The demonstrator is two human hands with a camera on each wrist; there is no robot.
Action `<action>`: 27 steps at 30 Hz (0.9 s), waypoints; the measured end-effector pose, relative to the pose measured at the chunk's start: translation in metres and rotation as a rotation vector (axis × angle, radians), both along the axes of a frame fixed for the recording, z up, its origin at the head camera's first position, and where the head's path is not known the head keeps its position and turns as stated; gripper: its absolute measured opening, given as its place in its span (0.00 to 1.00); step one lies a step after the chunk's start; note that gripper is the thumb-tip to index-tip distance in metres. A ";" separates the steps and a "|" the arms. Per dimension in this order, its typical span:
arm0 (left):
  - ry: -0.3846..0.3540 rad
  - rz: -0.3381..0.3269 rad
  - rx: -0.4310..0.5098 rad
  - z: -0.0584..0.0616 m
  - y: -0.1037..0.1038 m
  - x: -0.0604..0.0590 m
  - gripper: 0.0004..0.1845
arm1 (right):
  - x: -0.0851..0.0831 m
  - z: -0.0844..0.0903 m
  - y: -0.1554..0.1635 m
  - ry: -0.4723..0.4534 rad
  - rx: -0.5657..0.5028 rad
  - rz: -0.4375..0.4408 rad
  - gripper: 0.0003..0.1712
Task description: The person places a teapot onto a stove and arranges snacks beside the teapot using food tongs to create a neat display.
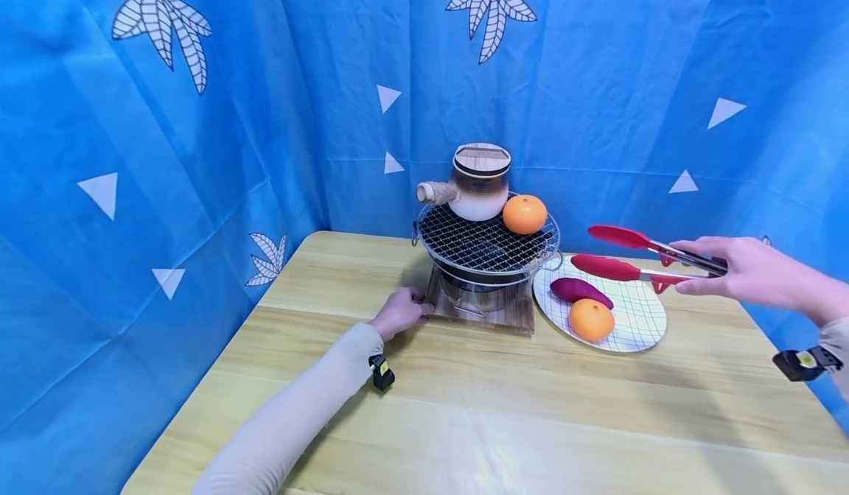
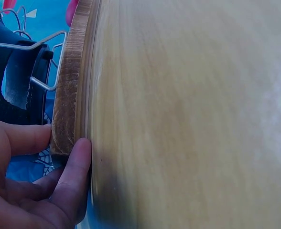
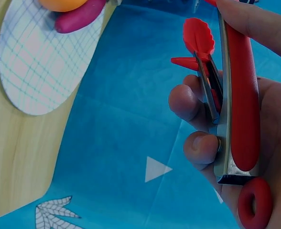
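My left hand (image 1: 401, 312) pinches the front left corner of a dark wooden board (image 1: 487, 318) under a small round grill. In the left wrist view, the thumb lies on one face of the board (image 2: 66, 81) and the index finger touches its lower edge. Red-tipped tongs (image 1: 606, 267) are in my right hand (image 1: 759, 270), their two tips spread apart above the plate. The right wrist view shows fingers curled round the red tongs handle (image 3: 245, 100). Nothing is between the tips.
On the wire grate (image 1: 477, 248) stand a clay teapot (image 1: 477, 193) with a wooden lid and an orange (image 1: 525, 214). The checked plate (image 1: 640, 325) at right bears a purple sweet potato (image 1: 580, 291) and another orange (image 1: 591, 320). Blue curtains (image 1: 597, 112) hang behind the table (image 1: 464, 421).
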State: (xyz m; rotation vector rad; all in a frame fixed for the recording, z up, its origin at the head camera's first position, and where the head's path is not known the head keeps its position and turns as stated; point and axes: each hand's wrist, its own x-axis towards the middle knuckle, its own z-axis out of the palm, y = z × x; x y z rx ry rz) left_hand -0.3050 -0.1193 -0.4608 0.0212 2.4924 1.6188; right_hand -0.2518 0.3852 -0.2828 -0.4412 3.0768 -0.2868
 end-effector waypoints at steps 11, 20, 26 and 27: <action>-0.022 0.007 -0.006 0.005 -0.001 0.000 0.22 | 0.011 -0.022 0.006 -0.001 0.016 0.024 0.55; -0.002 0.005 -0.043 0.004 0.000 0.000 0.20 | 0.018 -0.039 0.007 0.002 -0.001 0.074 0.52; -0.007 0.002 -0.041 0.004 0.000 0.002 0.21 | 0.019 -0.047 0.009 0.010 0.017 0.105 0.51; -0.008 0.003 -0.038 0.004 0.001 0.002 0.21 | 0.019 -0.048 0.010 0.007 0.015 0.110 0.51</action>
